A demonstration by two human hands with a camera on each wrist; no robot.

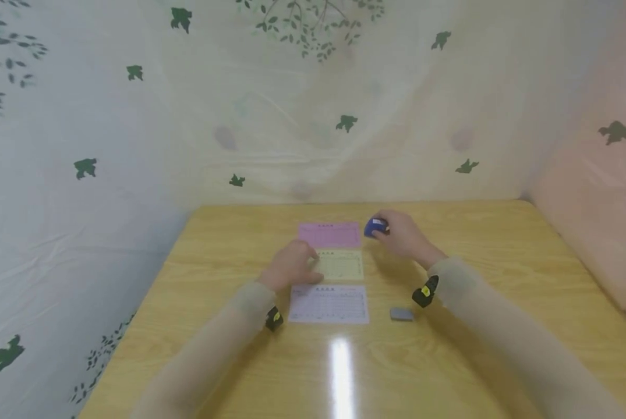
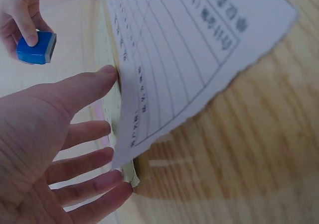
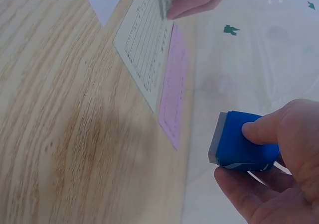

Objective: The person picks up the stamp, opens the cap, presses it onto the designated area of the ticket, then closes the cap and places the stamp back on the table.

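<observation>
My right hand (image 1: 404, 235) pinches a small blue stamp (image 3: 237, 147) with a grey base between thumb and fingers, raised above the table just right of the pink form (image 1: 329, 235). In the left wrist view the same stamp (image 2: 36, 48) shows at upper left. My left hand (image 1: 290, 265) rests its spread, fairly straight fingers on the left part of the pale yellow form (image 1: 342, 266). Nearer to me lies a white form (image 1: 328, 304) with a printed table; its torn edge shows large in the left wrist view. The three forms lie in a column.
A small grey flat block (image 1: 400, 314) lies right of the white form, close to my right wrist. The wooden table (image 1: 229, 361) ends at the back against a pale curtain (image 1: 292, 116) with green bird and leaf prints. Curtains also hang left and right.
</observation>
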